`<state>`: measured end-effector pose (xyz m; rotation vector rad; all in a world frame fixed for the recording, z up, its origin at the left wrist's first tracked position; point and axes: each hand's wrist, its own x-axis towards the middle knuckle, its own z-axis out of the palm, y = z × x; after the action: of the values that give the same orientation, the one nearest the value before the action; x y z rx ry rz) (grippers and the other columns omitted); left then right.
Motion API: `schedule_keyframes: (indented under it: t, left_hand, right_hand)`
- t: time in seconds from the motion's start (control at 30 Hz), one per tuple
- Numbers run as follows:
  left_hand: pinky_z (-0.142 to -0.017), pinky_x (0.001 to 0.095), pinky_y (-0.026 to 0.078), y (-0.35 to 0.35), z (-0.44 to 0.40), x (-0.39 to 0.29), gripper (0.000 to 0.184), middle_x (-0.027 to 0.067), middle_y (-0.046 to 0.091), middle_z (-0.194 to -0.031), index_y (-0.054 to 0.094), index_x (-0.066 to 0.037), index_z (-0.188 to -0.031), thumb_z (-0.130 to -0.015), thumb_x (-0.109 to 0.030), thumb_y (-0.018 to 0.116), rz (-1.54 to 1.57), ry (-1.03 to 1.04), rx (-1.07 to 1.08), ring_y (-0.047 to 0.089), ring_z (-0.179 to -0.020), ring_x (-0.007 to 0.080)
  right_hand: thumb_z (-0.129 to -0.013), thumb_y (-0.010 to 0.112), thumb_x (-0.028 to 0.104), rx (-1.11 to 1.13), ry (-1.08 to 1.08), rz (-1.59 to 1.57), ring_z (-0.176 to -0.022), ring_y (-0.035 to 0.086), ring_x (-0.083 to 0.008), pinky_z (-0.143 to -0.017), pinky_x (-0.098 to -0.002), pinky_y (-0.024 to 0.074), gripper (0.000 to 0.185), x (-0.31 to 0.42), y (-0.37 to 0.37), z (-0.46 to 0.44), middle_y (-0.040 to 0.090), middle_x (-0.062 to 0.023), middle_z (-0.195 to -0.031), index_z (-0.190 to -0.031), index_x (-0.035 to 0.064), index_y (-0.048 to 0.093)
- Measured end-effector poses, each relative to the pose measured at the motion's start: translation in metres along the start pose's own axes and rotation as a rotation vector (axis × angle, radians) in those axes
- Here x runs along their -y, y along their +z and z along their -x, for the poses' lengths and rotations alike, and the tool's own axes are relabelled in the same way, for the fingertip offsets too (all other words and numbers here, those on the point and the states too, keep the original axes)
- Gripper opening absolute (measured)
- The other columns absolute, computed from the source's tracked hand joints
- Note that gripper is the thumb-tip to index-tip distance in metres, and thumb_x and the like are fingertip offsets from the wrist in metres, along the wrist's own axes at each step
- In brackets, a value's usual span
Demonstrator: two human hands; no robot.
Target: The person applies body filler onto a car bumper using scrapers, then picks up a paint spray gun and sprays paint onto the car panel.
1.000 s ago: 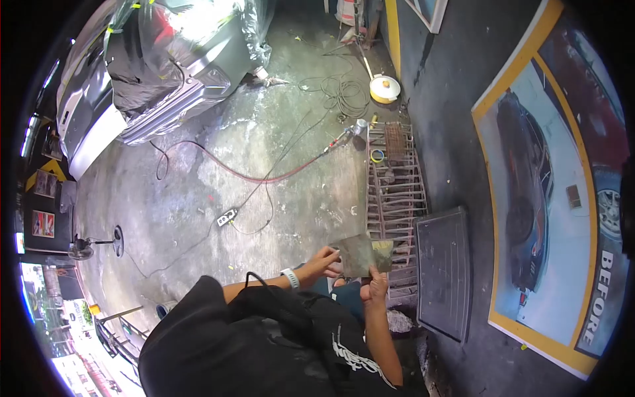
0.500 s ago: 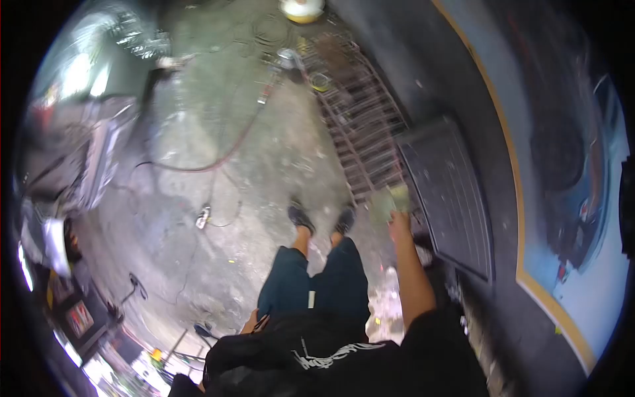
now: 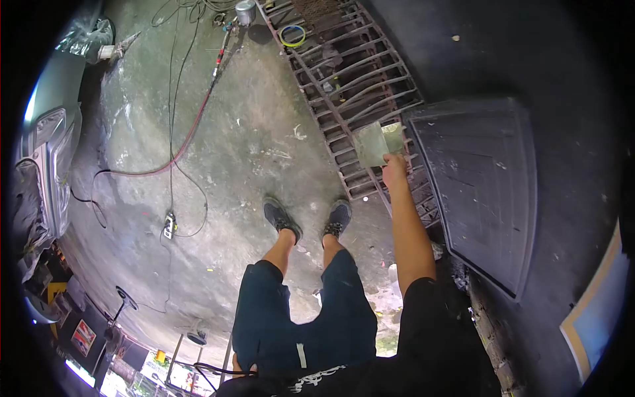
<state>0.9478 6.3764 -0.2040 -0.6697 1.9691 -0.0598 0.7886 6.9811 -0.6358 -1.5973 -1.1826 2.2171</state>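
Observation:
My right hand (image 3: 395,172) is stretched forward, closed on the near edge of a pale green sheet (image 3: 371,145), perhaps in two pieces. The sheet is above a rusty metal grate (image 3: 344,119), and whether it touches the bars cannot be made out. Just right of that hand, a dark grey panel (image 3: 479,192) leans by the wall. Of my left hand (image 3: 236,363), only a bit of skin shows at my left hip, beside a dark strap or cable; its fingers are hidden.
A red hose (image 3: 192,134) and dark cables cross the concrete floor on the left, with a power strip (image 3: 169,225) among them. A metal cup (image 3: 245,11) and yellow-green ring (image 3: 292,36) are near the grate's far end. A car's front (image 3: 49,145) stands at far left.
My view has shifted and sharpened. My right hand, still holding the pale sheet, has moved farther forward along the grate from its near end.

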Motion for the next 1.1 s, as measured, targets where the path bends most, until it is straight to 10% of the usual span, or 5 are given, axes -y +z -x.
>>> schedule_keyframes:
  t: [0.4, 0.43, 0.5, 0.6, 1.1]
  left_hand:
    - [-0.106, 0.0484, 0.042, -0.015, -0.052, 0.089, 0.064, 0.0185, 0.060, -0.135, 0.051, -0.006, -0.140, -0.093, -0.050, 0.059, -0.056, -0.048, -0.033, 0.056, -0.126, 0.0389]
    - [-0.106, 0.0484, 0.042, -0.016, -0.047, 0.113, 0.064, 0.0183, 0.060, -0.135, 0.051, -0.006, -0.140, -0.093, -0.050, 0.059, -0.055, -0.057, -0.042, 0.056, -0.126, 0.0389]
    - [-0.106, 0.0484, 0.042, -0.015, -0.041, 0.173, 0.064, 0.0180, 0.060, -0.135, 0.052, -0.006, -0.139, -0.093, -0.050, 0.059, -0.069, -0.085, -0.068, 0.056, -0.126, 0.0387]
    - [-0.106, 0.0484, 0.042, 0.001, -0.060, 0.258, 0.063, 0.0175, 0.060, -0.135, 0.053, -0.006, -0.138, -0.093, -0.050, 0.059, -0.129, -0.127, -0.093, 0.056, -0.126, 0.0385]
    - [-0.097, 0.0430, 0.045, -0.013, -0.121, 0.299, 0.057, 0.0134, 0.061, -0.128, 0.057, -0.005, -0.134, -0.089, -0.038, 0.066, 0.148, -0.198, -0.117, 0.058, -0.115, 0.0321]
  right_hand:
    - [-0.088, 0.063, 0.016, -0.145, 0.106, 0.120, -0.066, 0.054, -0.0204, -0.063, -0.0359, 0.0503, 0.019, -0.114, -0.049, 0.011, 0.056, -0.0067, -0.081, -0.101, 0.0058, 0.055]
    - [-0.086, 0.065, 0.021, -0.047, -0.608, 0.790, -0.069, 0.055, -0.0164, -0.059, -0.0336, 0.0486, 0.027, -0.172, -0.088, 0.008, 0.058, -0.0070, -0.085, -0.109, 0.0074, 0.059]
    - [-0.089, 0.069, 0.026, 0.050, 0.545, 0.828, -0.072, 0.057, -0.0138, -0.059, -0.0286, 0.0478, 0.042, -0.114, -0.083, 0.111, 0.061, -0.0031, -0.089, -0.128, 0.0125, 0.058]
    - [-0.090, 0.071, 0.033, 1.147, 0.133, 0.535, -0.070, 0.056, -0.0093, -0.054, -0.0277, 0.0453, 0.061, -0.063, -0.080, 0.254, 0.064, 0.0013, -0.099, -0.143, 0.0144, 0.045]
    - [-0.083, 0.074, -0.001, 0.661, 0.814, 0.883, -0.106, 0.065, -0.0198, -0.082, -0.0365, 0.0548, 0.104, 0.166, 0.209, 0.365, 0.061, -0.0107, -0.130, -0.160, 0.0293, 0.009]
